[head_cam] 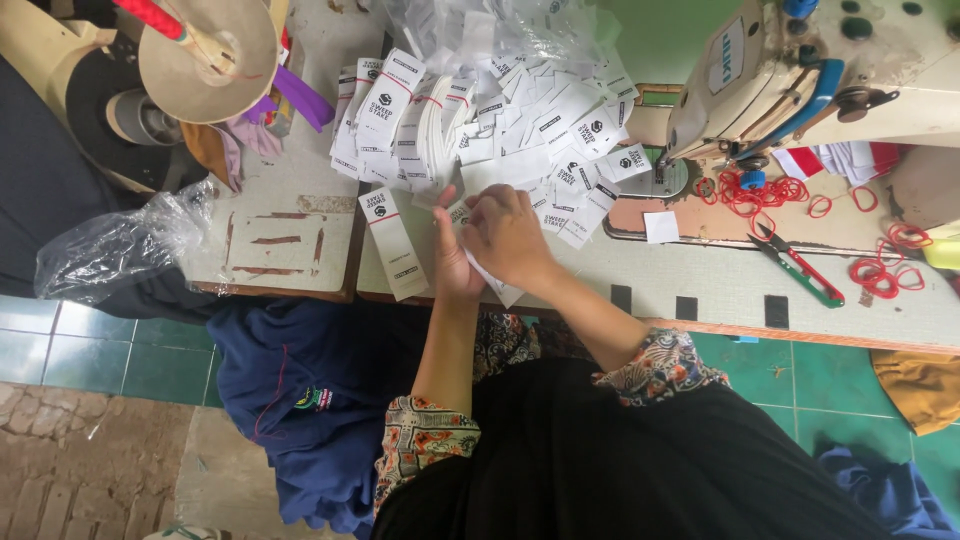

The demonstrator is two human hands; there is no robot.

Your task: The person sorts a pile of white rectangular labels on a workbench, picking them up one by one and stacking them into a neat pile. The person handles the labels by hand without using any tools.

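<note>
White labels (500,120), printed in black, were heaped across the table (720,285) in a loose pile, with a few banded into small stacks at the pile's left edge. One longer label (393,243) was laid apart, flat, just left of the hands near the table's front edge. Both hands were brought together at the near edge of the pile. A single strip (497,285) was pinched between them: the right hand (510,238) was curled over it with the fingers closed, and the left hand (452,262) was set upright beside it, thumb raised, its fingers pressed to the strip from below. How tightly the left fingers were closed could not be told, as they were hidden behind the right hand.

A crumpled clear plastic bag (125,245) was left at the table's left corner; whether anything was in it could not be made out. More clear plastic was seen at the top of the pile, with labels lying against it.

A sewing machine (790,75) was stood at the right, with red rubber bands (760,192) scattered below it and a pair of thread snips (797,265) with a red and green handle laid near them. A thread cone (205,45) was seen at the upper left. Blue cloth (300,400) was bunched under the table on the green tiled floor (100,355).
</note>
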